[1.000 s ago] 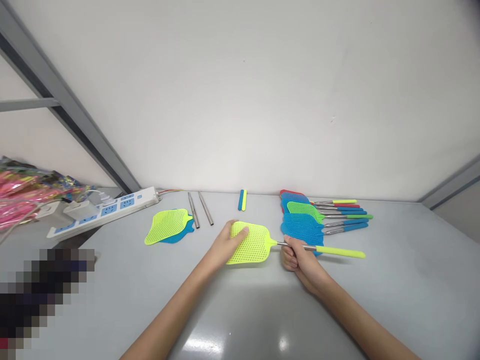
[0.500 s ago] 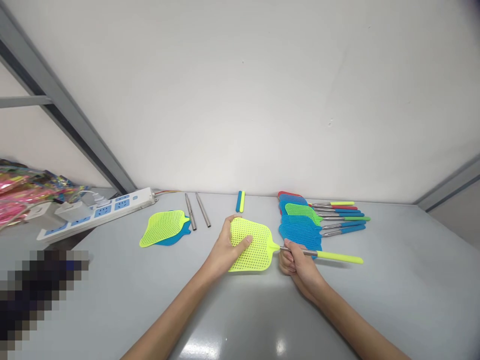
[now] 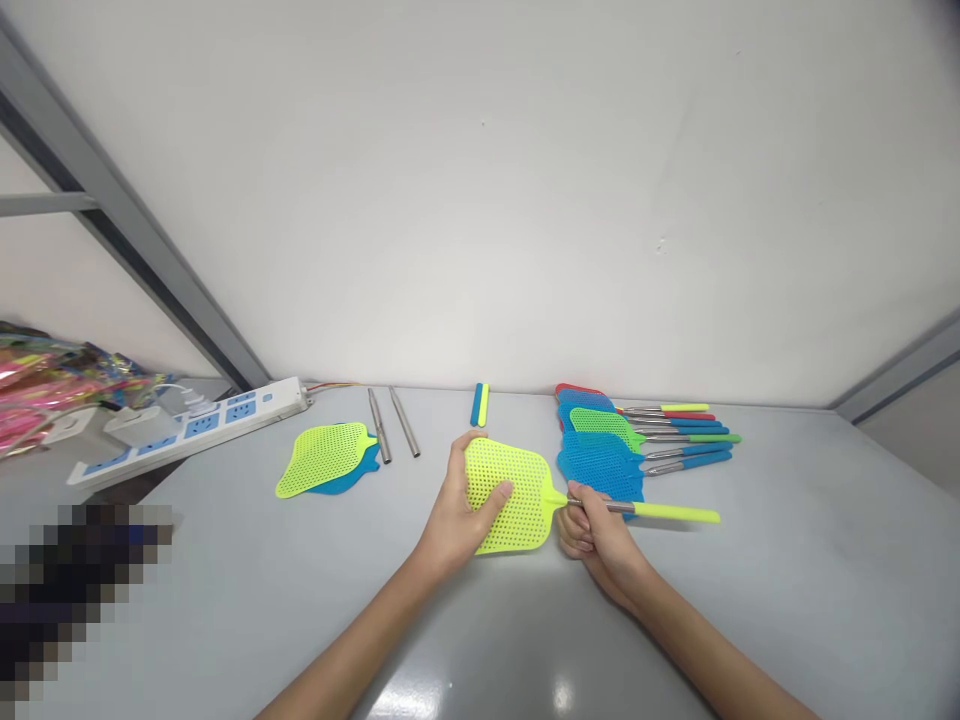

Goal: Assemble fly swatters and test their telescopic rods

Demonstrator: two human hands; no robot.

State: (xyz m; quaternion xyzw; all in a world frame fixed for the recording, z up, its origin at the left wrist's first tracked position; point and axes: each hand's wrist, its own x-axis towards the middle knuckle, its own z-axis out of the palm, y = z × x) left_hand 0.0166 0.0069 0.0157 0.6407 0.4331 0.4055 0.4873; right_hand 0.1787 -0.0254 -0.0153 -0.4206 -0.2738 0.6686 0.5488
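Note:
A yellow fly swatter (image 3: 517,500) is held up over the table between both hands. My left hand (image 3: 461,515) grips its perforated head from the left, thumb on the front and fingers behind. Wrapped round the metal rod just beside the neck is my right hand (image 3: 592,525), closed, with the yellow handle sleeve (image 3: 675,513) sticking out to its right. Right behind this hand lies a blue fly swatter (image 3: 600,465), partly hidden, in a group of several red, blue and green swatters with metal rods.
To the left lie a loose yellow swatter head (image 3: 326,458) on a blue swatter head (image 3: 349,475), and two metal rods (image 3: 405,422). A blue sleeve (image 3: 476,404) and a yellow sleeve (image 3: 484,405) are near the wall. A power strip (image 3: 202,425) stands at the back left.
My left hand and the swatter head have shifted slightly right and down, towards my right hand. The yellow handle end has moved a little left. Both hands keep their grip.

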